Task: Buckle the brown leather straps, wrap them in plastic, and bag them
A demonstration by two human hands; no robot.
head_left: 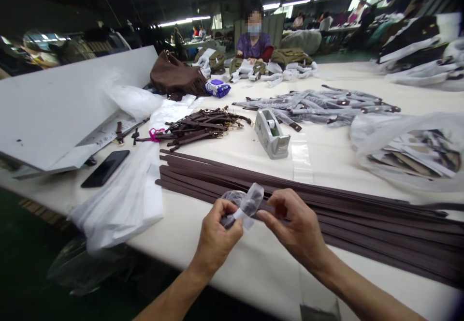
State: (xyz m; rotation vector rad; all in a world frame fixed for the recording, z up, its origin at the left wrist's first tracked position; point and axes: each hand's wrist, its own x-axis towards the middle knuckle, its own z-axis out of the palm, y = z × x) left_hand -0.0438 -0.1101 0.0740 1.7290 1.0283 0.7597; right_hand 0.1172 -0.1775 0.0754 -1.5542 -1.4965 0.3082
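Observation:
My left hand pinches a small piece of translucent wrapping sheet, which loops up and out past the fingertips. Just right of it is my right hand, thumb and forefinger apart beside the sheet's edge, with nothing visible between them. Beneath and beyond both hands runs a row of long dark brown straps, laid side by side across the table. A grey tape dispenser stands behind the straps. Whatever the sheet wraps, if anything, is hidden by my left fingers.
Brown buckled straps lie heaped at centre left. Wrapped straps lie farther back. White sheets and a black phone are on the left, a plastic bag on the right. A masked person sits across the table.

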